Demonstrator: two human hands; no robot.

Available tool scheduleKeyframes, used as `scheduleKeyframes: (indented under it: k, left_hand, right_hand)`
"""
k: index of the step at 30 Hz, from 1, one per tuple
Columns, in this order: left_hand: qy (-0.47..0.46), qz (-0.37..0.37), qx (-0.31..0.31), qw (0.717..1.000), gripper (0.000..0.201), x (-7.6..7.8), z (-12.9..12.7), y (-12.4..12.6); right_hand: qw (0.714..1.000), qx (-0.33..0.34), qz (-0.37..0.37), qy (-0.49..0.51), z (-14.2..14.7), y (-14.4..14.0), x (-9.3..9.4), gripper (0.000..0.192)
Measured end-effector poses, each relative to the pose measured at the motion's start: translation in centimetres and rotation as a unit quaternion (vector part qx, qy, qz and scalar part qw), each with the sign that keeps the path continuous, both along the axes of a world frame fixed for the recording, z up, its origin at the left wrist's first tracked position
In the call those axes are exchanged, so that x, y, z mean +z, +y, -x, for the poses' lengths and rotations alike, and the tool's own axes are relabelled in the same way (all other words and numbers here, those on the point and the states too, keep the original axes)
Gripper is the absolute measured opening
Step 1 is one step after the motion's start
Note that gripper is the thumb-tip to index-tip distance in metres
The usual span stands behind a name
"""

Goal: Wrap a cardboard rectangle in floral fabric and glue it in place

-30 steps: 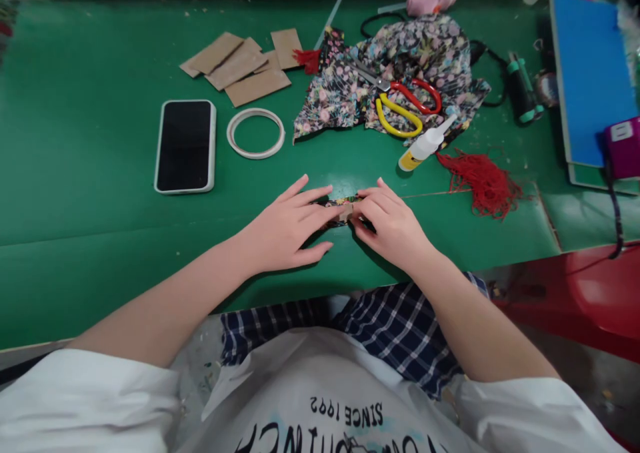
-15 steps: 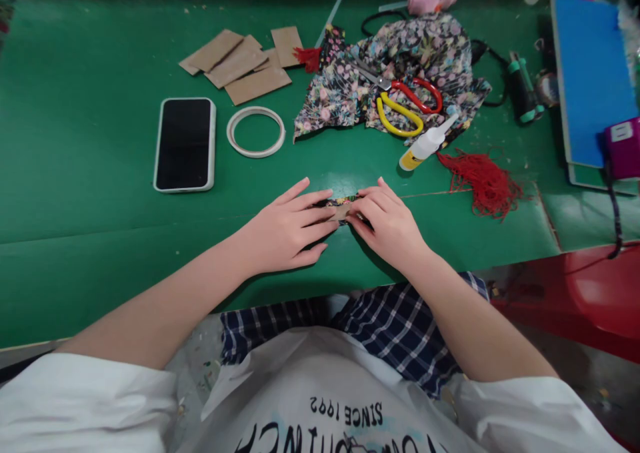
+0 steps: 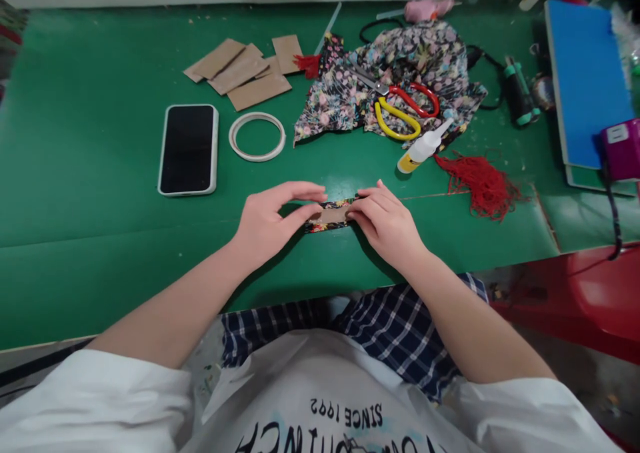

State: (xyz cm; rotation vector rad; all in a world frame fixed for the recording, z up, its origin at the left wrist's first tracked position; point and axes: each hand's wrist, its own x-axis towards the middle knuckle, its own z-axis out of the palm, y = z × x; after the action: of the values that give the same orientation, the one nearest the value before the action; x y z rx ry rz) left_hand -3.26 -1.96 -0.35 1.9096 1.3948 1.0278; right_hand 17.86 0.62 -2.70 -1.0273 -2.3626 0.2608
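Note:
A small cardboard piece (image 3: 334,215) lies on the green table, with dark floral fabric (image 3: 327,227) showing along its long edges. My left hand (image 3: 270,223) is at its left end, thumb and fingers closed around that end in a pinch. At the opposite end, my right hand (image 3: 387,223) has its fingertips and thumb pressed onto the piece. Both ends of the cardboard are partly hidden under my fingers.
Beyond my hands lie a phone (image 3: 189,149), a roll of tape (image 3: 231,138), cardboard pieces (image 3: 260,91), crumpled floral fabric (image 3: 325,109), scissors (image 3: 399,121), a glue bottle (image 3: 423,150) and red tassel threads (image 3: 483,186). A blue board (image 3: 587,79) sits far right.
My left hand has turned from lying flat with spread fingers to pinching the left end, uncovering more cardboard and fabric. The right hand stays nearly in place.

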Motion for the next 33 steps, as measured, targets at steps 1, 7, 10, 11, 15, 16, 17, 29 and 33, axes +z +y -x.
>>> scheduleKeyframes:
  k: [1, 7, 10, 11, 15, 16, 17, 29, 33]
  left_hand:
    - [-0.050, 0.045, 0.030, 0.997, 0.025, 0.1, -0.2, 0.0]
    - [-0.173, 0.139, 0.090, 0.971, 0.021, 0.1, -0.5, 0.3]
    - [-0.144, 0.129, 0.108, 0.975, 0.009, -0.1, -0.1, 0.5]
    - [-0.130, 0.124, 0.115, 0.977, 0.009, -0.1, 0.0, 0.6]
    - [-0.064, 0.101, 0.159, 0.980, 0.025, -0.4, 0.9, 1.0]
    - [-0.053, 0.096, 0.169, 0.979, 0.029, -0.5, 1.2, 1.1]
    - [-0.041, 0.090, 0.177, 0.979, 0.030, -0.6, 1.4, 1.3]
    - [0.136, -0.014, 0.240, 0.961, 0.027, -1.3, 4.2, 2.3]
    - [0.149, -0.054, 0.219, 0.963, 0.026, -1.2, 4.3, 2.4]
  right_hand:
    - [1.000, 0.000, -0.001, 0.000, 0.0, 0.0, 0.0, 0.017]
    - [1.000, 0.007, -0.011, 0.006, 0.0, -0.1, 0.0, 0.016]
    - [1.000, 0.008, -0.006, 0.009, 0.0, -0.2, -0.1, 0.016]
    - [1.000, 0.009, -0.006, 0.011, 0.0, -0.2, -0.1, 0.015]
    - [0.999, -0.004, -0.012, 0.044, -0.7, -0.2, 0.6, 0.012]
    - [0.998, -0.025, -0.018, 0.062, -1.0, -0.1, 0.9, 0.012]
    - [0.995, -0.049, -0.023, 0.082, -1.3, -0.1, 1.1, 0.012]
    - [0.973, -0.155, 0.038, 0.167, -3.1, 0.5, 1.3, 0.012]
    - [0.954, -0.189, 0.098, 0.212, -3.4, 0.5, 1.2, 0.007]
